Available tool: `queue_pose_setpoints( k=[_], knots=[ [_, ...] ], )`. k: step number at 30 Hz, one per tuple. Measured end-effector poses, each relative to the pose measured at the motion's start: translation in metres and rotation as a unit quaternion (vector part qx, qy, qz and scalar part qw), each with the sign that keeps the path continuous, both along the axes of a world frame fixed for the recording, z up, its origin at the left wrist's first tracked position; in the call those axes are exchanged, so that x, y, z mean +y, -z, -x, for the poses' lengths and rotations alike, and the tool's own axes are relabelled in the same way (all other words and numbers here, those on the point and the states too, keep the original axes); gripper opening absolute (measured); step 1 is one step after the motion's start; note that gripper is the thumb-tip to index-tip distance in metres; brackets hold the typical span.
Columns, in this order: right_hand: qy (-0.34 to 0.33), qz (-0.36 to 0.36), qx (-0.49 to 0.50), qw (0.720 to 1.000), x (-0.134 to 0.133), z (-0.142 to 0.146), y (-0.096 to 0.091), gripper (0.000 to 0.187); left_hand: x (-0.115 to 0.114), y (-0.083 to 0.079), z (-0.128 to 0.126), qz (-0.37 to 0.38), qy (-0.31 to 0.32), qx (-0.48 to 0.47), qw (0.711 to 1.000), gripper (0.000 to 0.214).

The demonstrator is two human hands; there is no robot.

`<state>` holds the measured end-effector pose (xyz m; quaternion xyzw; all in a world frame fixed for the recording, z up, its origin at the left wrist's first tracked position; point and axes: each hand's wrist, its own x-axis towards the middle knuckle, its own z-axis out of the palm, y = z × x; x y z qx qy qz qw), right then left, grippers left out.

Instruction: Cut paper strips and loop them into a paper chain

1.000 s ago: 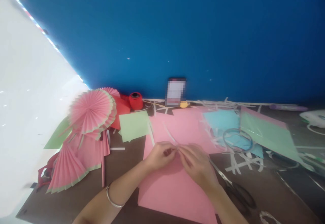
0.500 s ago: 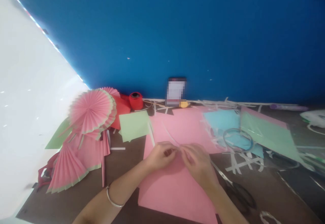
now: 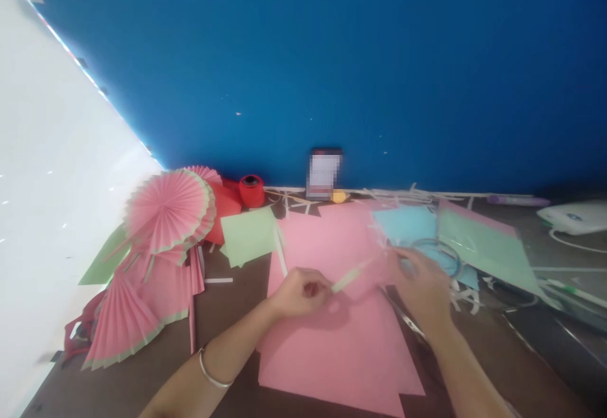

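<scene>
My left hand (image 3: 303, 291), a silver bangle on its wrist, is closed in a pinch on the end of a narrow pale green strip (image 3: 348, 279). The strip slants up to the right over stacked pink paper sheets (image 3: 332, 355). My right hand (image 3: 422, 285) is over the right side of the pink sheets, fingers curled together and blurred. A faint pale streak runs between the strip and those fingers; what they hold is too smeared to name. Scissors (image 3: 403, 317) lie partly under my right hand, their handles mostly hidden.
Pleated pink paper fans (image 3: 165, 209) pile up at the left. Behind are a red tape roll (image 3: 251, 191), a green sheet (image 3: 249, 234) and a phone-like blurred object (image 3: 324, 174). Blue paper (image 3: 405, 223), a clear tape ring (image 3: 455, 260) and white scraps lie right. A blue wall (image 3: 332, 57) stands behind.
My right hand has pulled away from my left, to the right and slightly up. The pale green strip now shows between them. My left hand stays nearly in place; the view has shifted slightly.
</scene>
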<state>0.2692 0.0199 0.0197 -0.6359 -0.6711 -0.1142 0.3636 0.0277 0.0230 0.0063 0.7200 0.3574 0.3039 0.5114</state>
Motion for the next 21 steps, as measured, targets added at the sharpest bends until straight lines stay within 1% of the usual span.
queue_pose_setpoints(
  k=[2,4,7,9,11,13,14,16,18,19,21],
  knots=[
    [0.022,0.004,-0.037,0.999,0.003,-0.024,-0.005,0.027,0.001,0.0,0.0,0.016,0.0,-0.018,1.0,0.019],
    [0.076,0.016,-0.048,0.996,0.005,-0.05,-0.008,0.029,0.001,0.0,0.0,0.027,-0.002,-0.031,0.999,0.018],
    [0.129,0.064,-0.059,0.988,0.005,-0.089,-0.008,0.03,0.002,0.002,-0.001,0.034,-0.005,-0.039,0.999,0.017],
    [0.17,0.079,-0.07,0.98,0.003,-0.113,-0.006,0.032,0.002,0.002,-0.001,0.035,-0.005,-0.041,0.999,0.017],
    [0.239,0.062,-0.082,0.965,0.0,-0.133,-0.004,0.034,0.002,0.002,-0.001,0.037,-0.003,-0.042,0.998,0.016],
    [0.266,0.064,-0.091,0.957,-0.005,-0.145,-0.004,0.039,0.002,0.001,0.0,0.04,-0.002,-0.043,0.998,0.016],
    [0.272,0.062,-0.089,0.956,-0.007,-0.147,-0.006,0.042,0.002,0.001,0.0,0.04,-0.002,-0.044,0.998,0.015],
    [0.244,0.072,-0.086,0.963,-0.011,-0.14,-0.011,0.046,0.002,0.002,0.0,0.038,-0.003,-0.046,0.998,0.015],
    [0.205,0.06,-0.092,0.973,-0.015,-0.117,-0.017,0.052,0.002,0.003,0.0,0.035,-0.001,-0.045,0.998,0.015],
    [0.169,0.059,-0.105,0.978,-0.016,-0.1,-0.019,0.056,0.002,0.004,0.0,0.033,0.0,-0.045,0.998,0.015],
    [0.05,0.06,-0.135,0.988,-0.02,-0.058,-0.019,0.055,0.002,0.004,0.001,0.031,0.004,-0.046,0.998,0.015]
  ],
)
